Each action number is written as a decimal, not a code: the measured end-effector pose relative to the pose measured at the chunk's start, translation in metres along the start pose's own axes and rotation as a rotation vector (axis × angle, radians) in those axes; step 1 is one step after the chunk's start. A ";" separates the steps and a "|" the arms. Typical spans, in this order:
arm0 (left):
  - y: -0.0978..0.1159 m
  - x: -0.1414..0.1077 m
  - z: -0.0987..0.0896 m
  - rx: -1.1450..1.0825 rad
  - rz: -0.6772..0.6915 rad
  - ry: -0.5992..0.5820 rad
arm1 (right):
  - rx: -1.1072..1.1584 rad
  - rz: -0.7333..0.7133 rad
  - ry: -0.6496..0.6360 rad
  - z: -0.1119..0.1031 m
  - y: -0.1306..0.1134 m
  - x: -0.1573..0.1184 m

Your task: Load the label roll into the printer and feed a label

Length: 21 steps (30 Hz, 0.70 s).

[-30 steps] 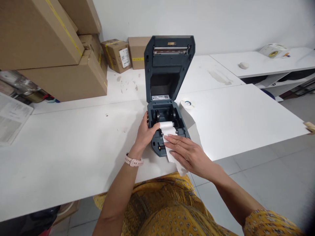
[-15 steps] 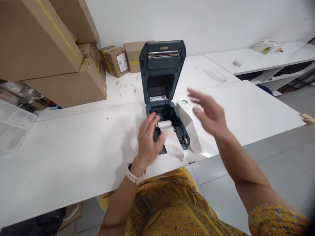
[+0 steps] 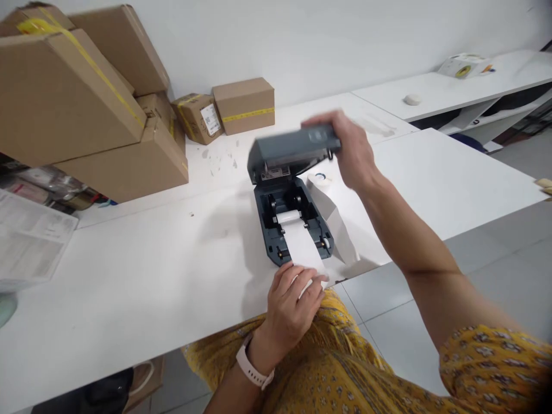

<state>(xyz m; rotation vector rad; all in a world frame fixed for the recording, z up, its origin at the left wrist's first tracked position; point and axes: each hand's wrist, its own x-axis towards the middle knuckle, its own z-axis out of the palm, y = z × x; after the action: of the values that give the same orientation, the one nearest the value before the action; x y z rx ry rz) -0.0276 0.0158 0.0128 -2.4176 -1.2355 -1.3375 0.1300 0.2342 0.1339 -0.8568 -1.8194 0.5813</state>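
Note:
A dark grey label printer [image 3: 264,230] stands on the white table with its lid [image 3: 293,144] partly lowered, tilted above the base. My right hand [image 3: 352,146] is closed round the lid's front edge. A small white roll [image 3: 288,217] sits inside the base. From it a white paper strip [image 3: 301,244] runs over the front roller and out toward me. My left hand [image 3: 295,302], wearing a pink watch band, has its fingers on the strip's loose end just in front of the printer. Its thumb is hidden.
Another paper roll [image 3: 319,179] lies right of the printer, its loose strip [image 3: 338,230] trailing to the table's front edge. Cardboard boxes [image 3: 125,155] are stacked at the left, and smaller cartons [image 3: 244,106] stand behind. A round white object [image 3: 412,99] rests at the back right.
My right hand has taken hold of the lid and swung it down from upright. My left hand has moved from above the printer to the paper's end, and the strip lies straighter.

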 end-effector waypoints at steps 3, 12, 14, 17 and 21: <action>0.008 0.000 0.006 0.022 -0.035 0.091 | -0.131 -0.132 -0.208 -0.009 -0.012 -0.075; 0.011 -0.006 0.008 0.036 -0.096 0.124 | -0.114 0.063 -0.213 0.019 0.009 -0.159; 0.011 -0.009 0.008 0.029 -0.110 0.118 | -0.014 0.223 -0.145 0.026 0.014 -0.167; 0.009 -0.012 0.009 -0.003 -0.119 0.103 | 0.145 0.429 -0.159 0.032 0.023 -0.175; 0.008 -0.013 0.011 -0.047 -0.145 0.080 | 0.235 0.543 -0.198 0.035 0.028 -0.178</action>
<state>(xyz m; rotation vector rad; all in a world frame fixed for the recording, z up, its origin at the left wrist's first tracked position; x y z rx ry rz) -0.0184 0.0077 -0.0014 -2.3180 -1.3968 -1.5027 0.1501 0.1137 -0.0034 -1.1676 -1.6402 1.2359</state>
